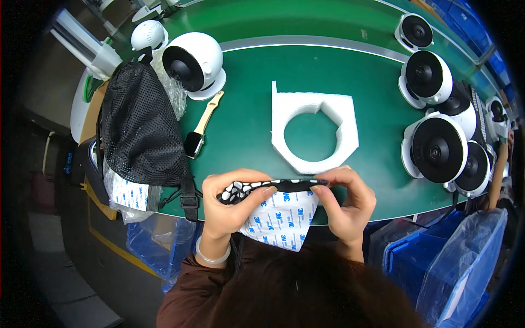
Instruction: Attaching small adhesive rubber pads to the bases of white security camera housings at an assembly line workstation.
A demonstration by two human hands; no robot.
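Both hands hold a folded adhesive sheet (287,185) at the table's near edge. Its front is black with white rounded patches, and a white backing paper (281,218) with blue print hangs below it. My left hand (227,205) pinches the bunched left part between thumb and fingers. At the other end, the thumb and fingertips of my right hand (350,202) grip the edge. Just beyond my hands a white foam block (347,123) with a large round hole lies on the table.
On the green table (240,131), a watch (193,143) lies beside a black mesh bag (142,120). A white fan-like device (199,60) stands behind it; several similar devices (437,147) crowd the right side. Blue bins (426,251) with plastic liners sit below the right edge.
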